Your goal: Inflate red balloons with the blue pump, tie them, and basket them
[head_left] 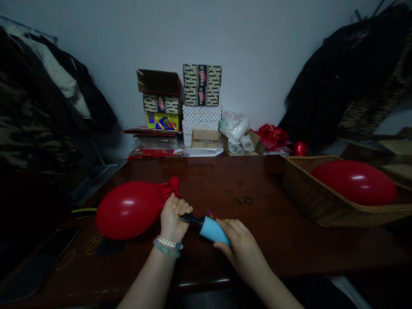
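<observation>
My left hand (175, 214) is closed around the neck of an inflated red balloon (128, 210) and the black nozzle end of a hand pump (212, 229). My right hand (240, 244) grips the pump's light-blue barrel. The balloon lies to the left of my left hand, and some bunched red rubber with a small round bulb (174, 183) pokes up beyond that fist. How the balloon's mouth sits on the nozzle is hidden by my fingers. A small colourful bit (211, 214) shows just behind the pump.
A wicker basket (309, 208) with another red balloon (354, 182) stands at the right. Black rubber bands (243, 200) lie mid-table; yellowish bands (92, 245) and a dark flat phone-like object (109, 246) lie left. Stacked boxes (202, 86) line the wall; clothes hang on both sides.
</observation>
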### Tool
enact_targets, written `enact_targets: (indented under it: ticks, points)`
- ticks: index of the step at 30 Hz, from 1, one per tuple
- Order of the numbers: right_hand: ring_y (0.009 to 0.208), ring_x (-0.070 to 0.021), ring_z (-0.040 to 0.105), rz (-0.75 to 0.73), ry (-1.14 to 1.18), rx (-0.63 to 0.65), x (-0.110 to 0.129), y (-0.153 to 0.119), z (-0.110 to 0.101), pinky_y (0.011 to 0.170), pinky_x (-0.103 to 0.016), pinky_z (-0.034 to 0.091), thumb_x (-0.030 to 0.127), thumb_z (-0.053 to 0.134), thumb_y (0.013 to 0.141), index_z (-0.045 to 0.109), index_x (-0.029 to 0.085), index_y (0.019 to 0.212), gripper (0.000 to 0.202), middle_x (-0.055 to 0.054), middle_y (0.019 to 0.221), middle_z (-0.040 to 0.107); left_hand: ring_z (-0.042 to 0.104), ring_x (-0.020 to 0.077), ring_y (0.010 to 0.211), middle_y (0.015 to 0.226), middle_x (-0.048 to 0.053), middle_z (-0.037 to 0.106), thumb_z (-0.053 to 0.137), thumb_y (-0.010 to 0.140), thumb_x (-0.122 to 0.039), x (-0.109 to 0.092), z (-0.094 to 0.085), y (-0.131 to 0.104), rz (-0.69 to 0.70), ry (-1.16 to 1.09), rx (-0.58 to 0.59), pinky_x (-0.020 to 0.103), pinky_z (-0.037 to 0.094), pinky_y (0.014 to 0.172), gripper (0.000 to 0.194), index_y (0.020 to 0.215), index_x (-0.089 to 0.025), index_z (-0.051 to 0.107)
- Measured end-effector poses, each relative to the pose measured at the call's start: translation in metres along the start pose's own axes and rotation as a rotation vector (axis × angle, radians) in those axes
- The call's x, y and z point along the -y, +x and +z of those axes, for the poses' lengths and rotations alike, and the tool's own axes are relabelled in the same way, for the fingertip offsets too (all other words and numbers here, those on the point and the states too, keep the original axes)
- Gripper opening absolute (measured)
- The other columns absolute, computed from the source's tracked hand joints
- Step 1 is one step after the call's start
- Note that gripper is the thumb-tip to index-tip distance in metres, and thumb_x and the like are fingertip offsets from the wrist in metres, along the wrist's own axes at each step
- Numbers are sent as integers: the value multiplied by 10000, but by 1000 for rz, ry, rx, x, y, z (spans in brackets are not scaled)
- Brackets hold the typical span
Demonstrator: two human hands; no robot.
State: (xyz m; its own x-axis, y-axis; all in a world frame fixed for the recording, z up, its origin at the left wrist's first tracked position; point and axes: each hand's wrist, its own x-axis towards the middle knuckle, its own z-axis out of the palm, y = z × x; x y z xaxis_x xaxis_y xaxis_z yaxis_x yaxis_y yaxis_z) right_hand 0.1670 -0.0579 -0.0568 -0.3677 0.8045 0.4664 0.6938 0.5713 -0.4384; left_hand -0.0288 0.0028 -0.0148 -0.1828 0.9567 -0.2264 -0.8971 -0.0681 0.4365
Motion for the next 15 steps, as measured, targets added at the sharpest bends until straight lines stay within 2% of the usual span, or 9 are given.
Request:
enact_targets:
  ticks: [4, 9, 15]
  points:
    - [1044, -270, 597, 17, 18, 21, -3, 1, -5, 930, -460, 512, 230, 692, 829, 531, 199, 1287, 487, -116, 1165, 636, 284, 57, 318, 390, -80, 246, 494, 891, -174, -17, -5, 8, 25, -2, 28, 215, 289, 408, 441, 522, -194, 255]
    - [1059, -254, 592, 28, 8, 68, -13, 2, -17, 954, -438, 498, 222, 694, 830, 548, 196, 1282, 476, -106, 1176, 639, 287, 57, 300, 361, -77, 260, 418, 916, -137, -36, -11, 16, 67, -52, -15, 217, 291, 405, 443, 507, -193, 259]
    - [1040, -245, 600, 30, -21, 67, -17, 1, -18, 935, -422, 510, 236, 683, 839, 567, 202, 1271, 449, -101, 1158, 645, 289, 53, 300, 361, -79, 271, 417, 918, -131, -36, -13, 16, 65, -68, -26, 213, 288, 404, 446, 503, -190, 266]
